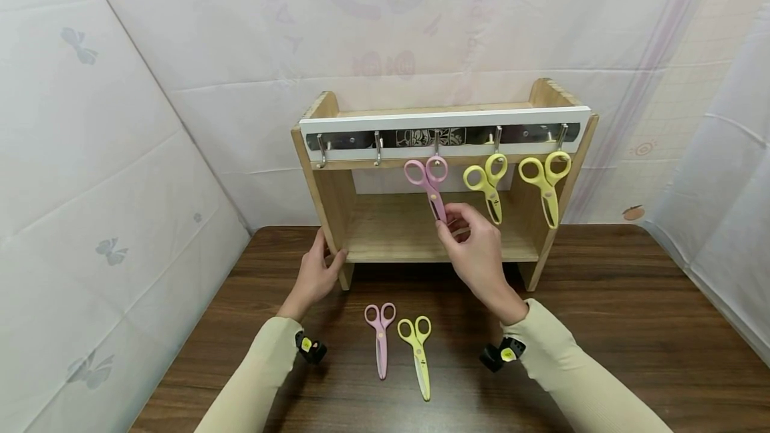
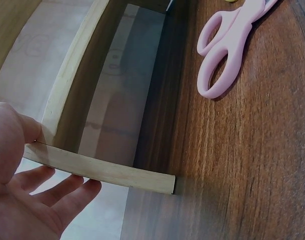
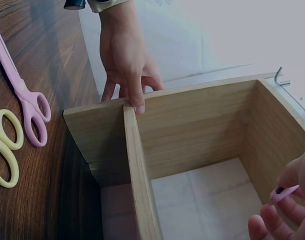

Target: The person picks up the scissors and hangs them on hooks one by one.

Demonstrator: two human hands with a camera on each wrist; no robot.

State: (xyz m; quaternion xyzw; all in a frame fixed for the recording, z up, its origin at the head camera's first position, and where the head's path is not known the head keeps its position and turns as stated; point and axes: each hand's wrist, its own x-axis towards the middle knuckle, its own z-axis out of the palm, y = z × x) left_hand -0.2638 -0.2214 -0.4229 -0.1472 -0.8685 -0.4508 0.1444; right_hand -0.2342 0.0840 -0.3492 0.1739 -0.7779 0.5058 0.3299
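My right hand (image 1: 478, 249) pinches pink scissors (image 1: 428, 182) by the blade tip, handles up. Their right loop is at the middle hook (image 1: 437, 147); whether it hangs there I cannot tell. Two yellow scissors (image 1: 547, 182) hang by a loop from the two hooks to the right. My left hand (image 1: 314, 272) grips the left side panel of the wooden shelf (image 1: 442, 256), thumb on the front and fingers round the outside, as the left wrist view shows. On the table lie other pink scissors (image 1: 381, 339) and yellow scissors (image 1: 419, 356), handles toward the shelf.
The shelf stands on a dark wooden table (image 1: 607, 326). Across its top front runs a white hook rail (image 1: 388, 127); the two left hooks (image 1: 321, 152) carry nothing. Pale patterned cloth (image 1: 210, 32) hangs behind and at both sides.
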